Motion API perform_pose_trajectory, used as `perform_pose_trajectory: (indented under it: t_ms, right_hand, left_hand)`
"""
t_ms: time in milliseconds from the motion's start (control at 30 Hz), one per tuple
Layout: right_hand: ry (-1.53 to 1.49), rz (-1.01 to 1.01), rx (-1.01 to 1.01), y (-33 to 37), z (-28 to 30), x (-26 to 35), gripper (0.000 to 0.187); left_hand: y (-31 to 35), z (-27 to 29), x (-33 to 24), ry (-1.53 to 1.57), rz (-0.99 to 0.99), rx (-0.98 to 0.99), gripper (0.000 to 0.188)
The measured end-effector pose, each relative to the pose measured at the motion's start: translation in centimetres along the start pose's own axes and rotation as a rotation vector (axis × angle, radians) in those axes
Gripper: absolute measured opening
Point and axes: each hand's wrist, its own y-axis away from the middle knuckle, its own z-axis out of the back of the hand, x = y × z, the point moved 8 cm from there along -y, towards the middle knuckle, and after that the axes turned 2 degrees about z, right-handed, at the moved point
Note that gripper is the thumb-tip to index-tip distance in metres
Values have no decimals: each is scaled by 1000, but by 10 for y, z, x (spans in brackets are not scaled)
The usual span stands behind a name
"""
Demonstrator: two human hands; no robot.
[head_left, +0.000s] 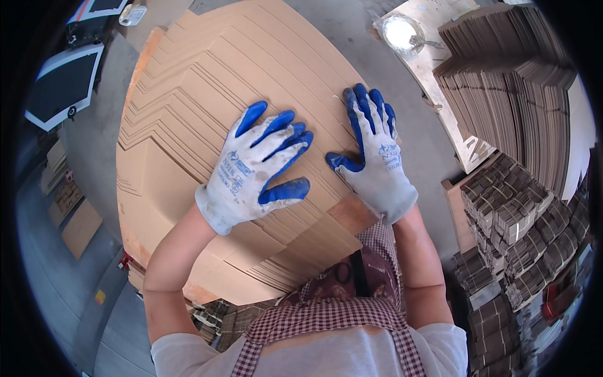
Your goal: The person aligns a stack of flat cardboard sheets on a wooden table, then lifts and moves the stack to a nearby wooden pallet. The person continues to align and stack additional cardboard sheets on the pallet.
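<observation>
Overlapping brown cardboard sheets (207, 81) lie fanned out in front of me, their stepped edges running diagonally. My left hand (254, 163), in a white glove with blue-coated fingers, rests on the sheets left of centre, fingers spread. My right hand (372, 144), gloved alike, lies near the right edge of the sheets with its fingers stretched forward and its thumb out to the left. Neither hand grips anything. The undersides of both palms are hidden.
At the far right a round tub (401, 34) with a brush stands on a pale wooden board (427, 69). Tall stacked cardboard (502, 94) rises beside it. Strapped cardboard bundles (505, 201) pile up at the right. Grey machinery (56, 245) fills the left side.
</observation>
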Motion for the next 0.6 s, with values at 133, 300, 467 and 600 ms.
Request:
perform_pose_trajectory:
  t_ms: [133,300,467,600]
  right_hand:
    - [-26,1,31,-2,-4,-4,97]
    - [-45,10,34,-2,-5,-9,98]
    - [-90,-8,32,-2,-5,-11,100]
    - [-85,10,5,-4,-1,-5,100]
  left_hand:
    - [-5,2,-4,11,-3,-9,56]
    - [-8,2,-7,-17,-14,-17,47]
    - [-19,4,-12,-25,-33,-27,36]
    - [-26,-1,-19,-130,-75,-11,24]
